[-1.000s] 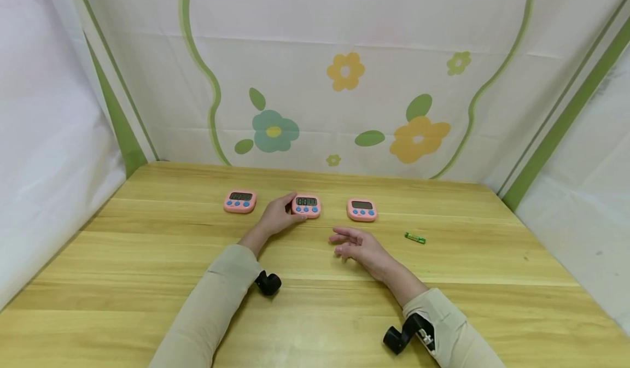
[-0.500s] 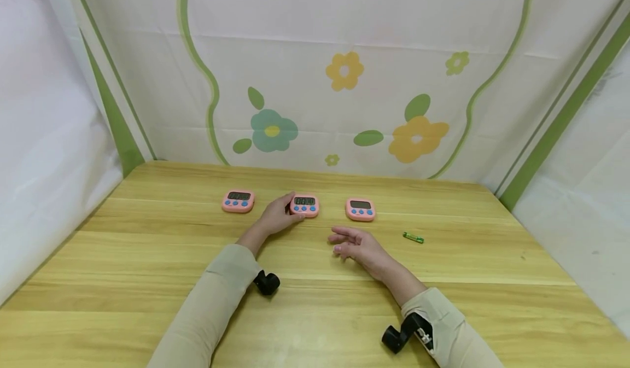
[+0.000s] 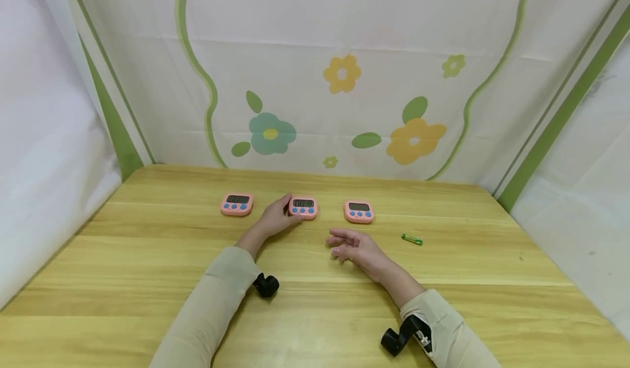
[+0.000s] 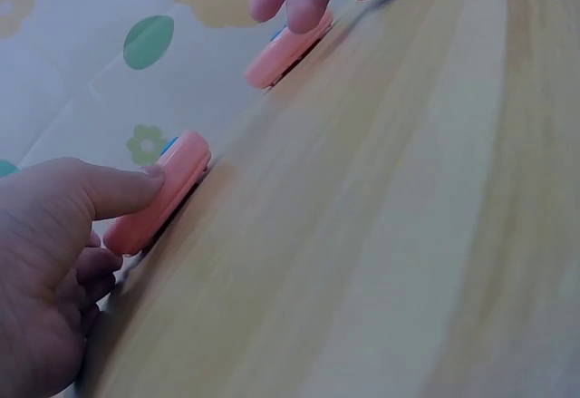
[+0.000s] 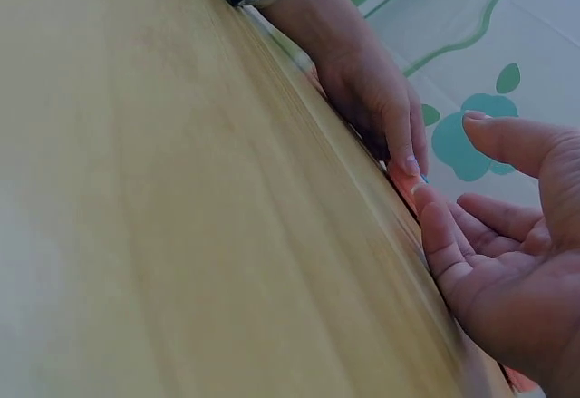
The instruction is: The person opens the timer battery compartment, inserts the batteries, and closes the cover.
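Three pink digital timers with blue buttons lie in a row on the wooden table (image 3: 315, 324). My left hand (image 3: 275, 216) holds the middle timer (image 3: 303, 208) by its left side; in the left wrist view the thumb lies along the near edge of this timer (image 4: 170, 197). Dark digits show on its screen. To its left is another timer (image 3: 237, 205), also with digits lit. The right timer (image 3: 359, 212) has a blank screen. My right hand (image 3: 361, 252) hovers just in front of the right timer, fingers loosely bent, holding nothing.
A small green battery (image 3: 412, 239) lies on the table to the right of the right hand. White curtains with printed flowers (image 3: 415, 141) stand behind the table and at both sides. Black wrist cameras (image 3: 267, 285) sit at both sleeves.
The digits on the middle timer have changed. Both hands keep their places, and the head view has shifted slightly.
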Demonstrator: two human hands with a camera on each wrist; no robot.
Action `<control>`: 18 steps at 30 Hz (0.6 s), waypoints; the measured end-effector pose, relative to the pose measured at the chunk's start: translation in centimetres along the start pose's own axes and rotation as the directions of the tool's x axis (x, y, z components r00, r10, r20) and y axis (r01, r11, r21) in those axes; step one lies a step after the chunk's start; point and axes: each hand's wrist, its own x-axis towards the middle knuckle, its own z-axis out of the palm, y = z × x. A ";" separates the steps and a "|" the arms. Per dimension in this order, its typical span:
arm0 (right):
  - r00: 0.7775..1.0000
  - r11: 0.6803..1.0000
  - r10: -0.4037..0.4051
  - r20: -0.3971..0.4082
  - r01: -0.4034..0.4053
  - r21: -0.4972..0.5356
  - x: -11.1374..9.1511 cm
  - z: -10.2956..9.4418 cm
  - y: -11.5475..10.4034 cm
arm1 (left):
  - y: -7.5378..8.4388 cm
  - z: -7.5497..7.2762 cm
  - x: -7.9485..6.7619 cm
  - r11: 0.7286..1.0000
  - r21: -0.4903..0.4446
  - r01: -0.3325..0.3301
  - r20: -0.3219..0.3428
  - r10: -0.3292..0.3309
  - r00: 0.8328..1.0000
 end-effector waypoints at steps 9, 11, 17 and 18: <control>0.997 0.997 -0.035 -0.068 0.031 -0.065 -0.5 -1.1 -1.4 | 0.5 -0.4 -0.8 0.987 -0.138 0.088 0.018 -0.087 0.996; 0.992 0.993 -0.067 -0.110 0.056 -0.101 -0.5 -1.6 -1.9 | 0.7 -0.5 -1.2 0.986 -0.144 0.090 0.015 -0.089 0.996; 0.951 0.957 -0.180 -0.250 0.111 -0.267 -0.2 -3.8 -3.0 | 1.9 -1.3 -3.1 0.972 -0.217 0.092 0.019 -0.090 0.996; 0.943 0.948 -0.199 -0.267 0.116 -0.295 0.0 -4.2 -3.2 | 2.1 -1.4 -3.5 0.970 -0.226 0.088 0.021 -0.085 0.996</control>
